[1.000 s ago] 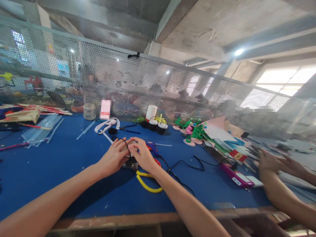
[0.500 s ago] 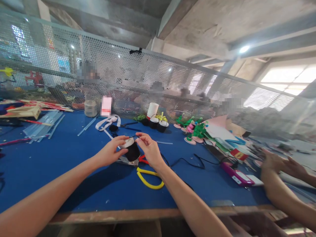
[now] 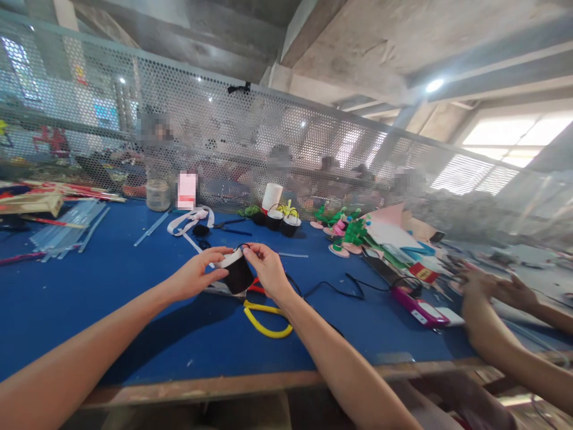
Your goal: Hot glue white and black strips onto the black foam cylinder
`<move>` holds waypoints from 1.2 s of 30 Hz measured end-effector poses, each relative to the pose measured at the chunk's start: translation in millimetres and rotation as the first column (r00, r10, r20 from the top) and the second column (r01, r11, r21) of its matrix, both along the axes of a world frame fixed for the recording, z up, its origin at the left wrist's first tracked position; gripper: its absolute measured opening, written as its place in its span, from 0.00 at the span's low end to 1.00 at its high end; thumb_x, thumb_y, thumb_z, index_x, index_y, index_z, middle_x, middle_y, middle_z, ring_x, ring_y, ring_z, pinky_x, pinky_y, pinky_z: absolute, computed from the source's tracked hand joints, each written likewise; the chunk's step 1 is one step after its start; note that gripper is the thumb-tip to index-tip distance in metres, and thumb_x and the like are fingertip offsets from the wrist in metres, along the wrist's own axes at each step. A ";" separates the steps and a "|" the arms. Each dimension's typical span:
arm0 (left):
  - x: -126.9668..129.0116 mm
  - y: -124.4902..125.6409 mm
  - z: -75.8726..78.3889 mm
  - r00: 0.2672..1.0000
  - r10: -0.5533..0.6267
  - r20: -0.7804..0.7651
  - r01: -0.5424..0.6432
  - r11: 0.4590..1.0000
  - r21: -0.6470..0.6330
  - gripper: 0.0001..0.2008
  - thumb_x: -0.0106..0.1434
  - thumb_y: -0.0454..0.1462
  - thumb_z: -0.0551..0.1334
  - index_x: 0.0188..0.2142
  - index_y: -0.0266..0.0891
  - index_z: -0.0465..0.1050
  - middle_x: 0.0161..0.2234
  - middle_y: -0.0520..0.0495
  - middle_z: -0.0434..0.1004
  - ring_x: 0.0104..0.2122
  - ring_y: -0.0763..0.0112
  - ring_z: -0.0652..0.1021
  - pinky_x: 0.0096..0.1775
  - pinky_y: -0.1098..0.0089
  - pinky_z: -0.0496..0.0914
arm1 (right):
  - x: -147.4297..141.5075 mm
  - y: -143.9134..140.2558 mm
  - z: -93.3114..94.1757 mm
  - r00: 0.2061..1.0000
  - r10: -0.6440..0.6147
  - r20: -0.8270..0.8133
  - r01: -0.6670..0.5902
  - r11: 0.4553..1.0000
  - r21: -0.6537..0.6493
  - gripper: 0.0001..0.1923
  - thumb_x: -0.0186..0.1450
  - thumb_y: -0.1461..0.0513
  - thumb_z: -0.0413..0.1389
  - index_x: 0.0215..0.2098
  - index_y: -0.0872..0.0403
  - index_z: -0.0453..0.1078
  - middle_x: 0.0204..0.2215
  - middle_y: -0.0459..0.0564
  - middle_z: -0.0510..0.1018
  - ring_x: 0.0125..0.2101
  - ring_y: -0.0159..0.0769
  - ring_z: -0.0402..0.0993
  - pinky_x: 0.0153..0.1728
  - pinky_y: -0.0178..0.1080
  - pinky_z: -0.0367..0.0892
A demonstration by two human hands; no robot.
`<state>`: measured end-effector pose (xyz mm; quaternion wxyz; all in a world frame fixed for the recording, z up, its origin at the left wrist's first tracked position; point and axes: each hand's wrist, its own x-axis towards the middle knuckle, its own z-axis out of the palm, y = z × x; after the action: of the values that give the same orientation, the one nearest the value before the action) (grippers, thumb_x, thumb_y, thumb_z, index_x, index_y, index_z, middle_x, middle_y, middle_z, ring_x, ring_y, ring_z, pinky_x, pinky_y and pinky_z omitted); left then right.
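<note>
Item: small black cup-shaped pot with a white rim band [image 3: 236,270], held just above the blue table [image 3: 111,298], between both hands.

Left hand [image 3: 193,278]: fingers pinching the white rim on the pot's near-left side.
Right hand [image 3: 267,272]: thumb and forefinger pressed together on the rim's far-right edge, apparently at a thin black wire handle; the wire is too fine to confirm.

Orientation: pot tilted, long axis leaning, mouth up and to the left, base down and to the right.

Progress, judged: white band is on; the handle seems to be at the fitting stage. Two finished-looking black pots with looped handles [image 3: 282,220] stand farther back.

Nearby: yellow-handled tool [image 3: 264,316] beneath the hands, black cord [image 3: 340,286], clear sticks [image 3: 67,230], green and pink foam pieces [image 3: 349,234]. A co-worker's hands [image 3: 487,289] work well apart at right.
</note>
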<state>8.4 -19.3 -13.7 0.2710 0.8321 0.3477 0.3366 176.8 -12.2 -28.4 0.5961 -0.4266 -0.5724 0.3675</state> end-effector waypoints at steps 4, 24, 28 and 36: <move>0.1 -0.8 1.3 1.000 -0.014 0.007 0.014 1.000 -0.005 0.07 0.55 0.39 0.54 0.29 0.37 0.65 0.50 0.39 0.64 0.50 0.61 0.66 0.50 0.61 0.59 | -0.2 2.3 -2.2 1.000 0.003 -0.026 -0.005 0.998 -0.056 0.12 0.50 0.55 0.55 0.26 0.57 0.66 0.28 0.48 0.72 0.29 0.31 0.66 0.32 0.36 0.61; 0.4 -0.8 3.5 0.998 -0.013 -0.067 0.013 1.000 -0.012 0.09 0.53 0.41 0.57 0.29 0.37 0.67 0.52 0.40 0.62 0.52 0.60 0.63 0.52 0.57 0.55 | -1.7 -1.8 -4.7 0.950 -0.107 0.293 0.088 0.993 0.080 0.07 0.59 0.58 0.44 0.25 0.52 0.55 0.21 0.42 0.62 0.25 0.31 0.61 0.29 0.34 0.59; 5.1 -3.0 0.1 0.999 0.048 -0.008 -0.048 0.999 -0.001 0.11 0.51 0.43 0.58 0.30 0.37 0.67 0.50 0.39 0.65 0.50 0.60 0.66 0.51 0.59 0.57 | -4.1 -5.2 -7.4 0.896 -0.178 0.407 0.092 0.971 0.222 0.07 0.61 0.58 0.42 0.28 0.52 0.55 0.24 0.45 0.64 0.26 0.32 0.63 0.30 0.36 0.61; 14.6 -9.4 -2.8 0.978 0.198 0.061 -0.196 0.980 -0.037 0.13 0.51 0.44 0.55 0.28 0.36 0.70 0.43 0.40 0.69 0.44 0.59 0.70 0.48 0.62 0.61 | -14.0 -11.0 -10.0 0.745 -0.323 0.583 0.077 0.910 0.407 0.07 0.62 0.61 0.40 0.31 0.54 0.56 0.31 0.54 0.64 0.33 0.38 0.65 0.32 0.40 0.63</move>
<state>23.1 -28.7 -16.5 0.2605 0.7780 0.4246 0.3829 162.9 -23.3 -38.4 0.4692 -0.4702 -0.7472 0.0227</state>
